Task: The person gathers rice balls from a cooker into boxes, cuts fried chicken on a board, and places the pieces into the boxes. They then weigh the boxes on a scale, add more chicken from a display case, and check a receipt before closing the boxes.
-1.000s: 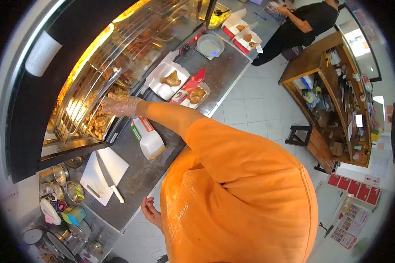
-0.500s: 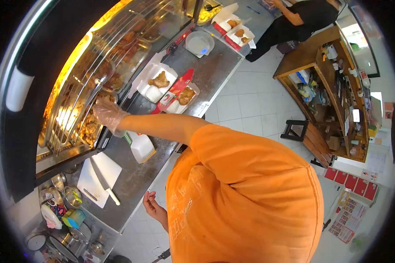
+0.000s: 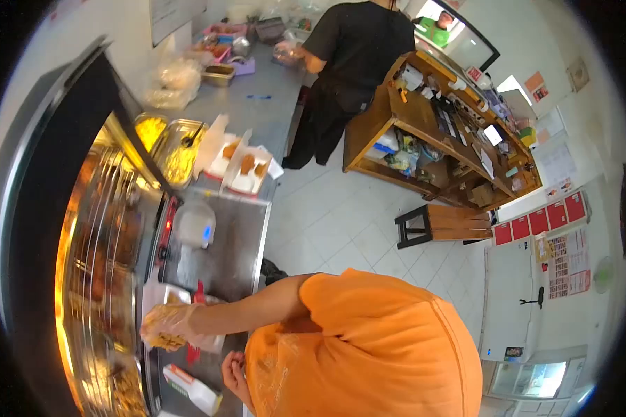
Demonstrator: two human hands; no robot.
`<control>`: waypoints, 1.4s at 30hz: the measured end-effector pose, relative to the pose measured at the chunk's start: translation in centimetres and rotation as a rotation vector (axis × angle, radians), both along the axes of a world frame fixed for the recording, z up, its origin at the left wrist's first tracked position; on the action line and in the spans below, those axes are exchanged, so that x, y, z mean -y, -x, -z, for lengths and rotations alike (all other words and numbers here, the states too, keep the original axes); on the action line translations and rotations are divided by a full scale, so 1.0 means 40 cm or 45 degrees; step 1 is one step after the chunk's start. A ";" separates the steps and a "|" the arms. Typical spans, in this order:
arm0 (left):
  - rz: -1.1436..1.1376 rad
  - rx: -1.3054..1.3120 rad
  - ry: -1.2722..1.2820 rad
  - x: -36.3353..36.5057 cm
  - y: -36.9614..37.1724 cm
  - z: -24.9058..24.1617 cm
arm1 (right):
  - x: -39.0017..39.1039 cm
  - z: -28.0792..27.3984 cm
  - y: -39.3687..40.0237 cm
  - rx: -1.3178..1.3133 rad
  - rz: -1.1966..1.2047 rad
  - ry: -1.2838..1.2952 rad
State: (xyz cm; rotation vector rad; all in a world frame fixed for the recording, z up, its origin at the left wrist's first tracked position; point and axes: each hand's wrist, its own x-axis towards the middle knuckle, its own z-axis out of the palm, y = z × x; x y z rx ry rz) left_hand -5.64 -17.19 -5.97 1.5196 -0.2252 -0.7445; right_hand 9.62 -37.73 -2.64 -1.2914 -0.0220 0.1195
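Note:
My right hand, in a clear plastic glove, is closed around a piece of fried chicken. It is above the counter beside the heated display case. Partly hidden behind the hand and forearm are an open white food box and a box with a red flap. Near the counter's edge, in front of the orange shirt, my bare left hand has its fingers curled, with nothing seen in them. A white carton lies on the counter between the hands and the bottom edge.
A clear plastic container stands farther along the counter. Beyond it are open boxes with chicken and metal trays of yellow food. A person in black stands at the far counter. A wooden stool is on the floor.
My right hand has left the display case with a piece of chicken and is now over the boxes. The view has turned toward the far counter; the cutting board and knife are out of view.

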 end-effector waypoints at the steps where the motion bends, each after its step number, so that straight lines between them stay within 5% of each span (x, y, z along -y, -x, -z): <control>1: 0.093 -0.144 0.105 0.101 -0.031 0.043 | 0.093 0.025 0.010 -0.162 0.014 0.094; 4: 0.252 -0.603 0.356 0.393 -0.118 0.257 | 0.382 0.038 0.069 -0.286 0.270 -0.743; 7: 0.388 -0.509 0.104 0.667 -0.220 0.230 | 0.620 0.007 0.150 -0.418 0.538 -0.199; 8: 0.091 -0.798 0.178 0.735 -0.266 0.267 | 0.684 0.014 0.176 -0.403 0.585 -0.028; 9: -0.221 -1.078 0.250 0.793 -0.312 0.302 | 0.738 0.041 0.195 -0.446 0.570 -0.216; 11: -0.358 -1.148 0.304 0.852 -0.381 0.352 | 0.847 0.131 0.240 -0.500 0.460 -0.560; 13: -0.349 -1.141 0.449 0.877 -0.404 0.377 | 0.896 0.042 0.294 -0.818 0.690 -0.595; 14: -0.446 -1.222 0.423 0.895 -0.405 0.363 | 0.924 0.215 0.274 -0.449 0.468 -0.646; 15: -0.323 -1.170 0.622 0.855 -0.399 0.395 | 0.938 0.036 0.343 -0.363 0.557 -0.625; 17: -0.601 -1.186 0.431 0.884 -0.380 0.332 | 0.989 0.001 0.315 -0.716 0.584 -0.425; 20: -0.949 -1.216 0.287 0.881 -0.352 0.256 | 1.006 0.006 0.306 -0.776 0.624 -0.480; 27: -0.939 -0.833 0.505 0.872 -0.245 0.300 | 1.014 0.030 0.274 -0.798 0.630 -0.593; 29: -0.462 -0.418 -0.237 0.873 -0.221 0.308 | 1.010 0.031 0.270 -0.815 0.648 -0.575; 30: -0.012 0.431 -0.701 0.857 -0.222 0.326 | 1.012 0.029 0.269 -0.786 0.646 -0.600; 31: -0.014 0.425 -0.702 0.857 -0.212 0.345 | 1.011 0.031 0.271 -0.757 0.644 -0.621; 33: 0.256 0.821 -1.256 0.917 -0.216 0.250 | 1.012 0.023 0.276 -0.743 0.632 -0.593; 42: 0.278 0.572 -1.380 0.956 -0.244 0.242 | 1.028 0.023 0.349 -0.748 0.625 -0.558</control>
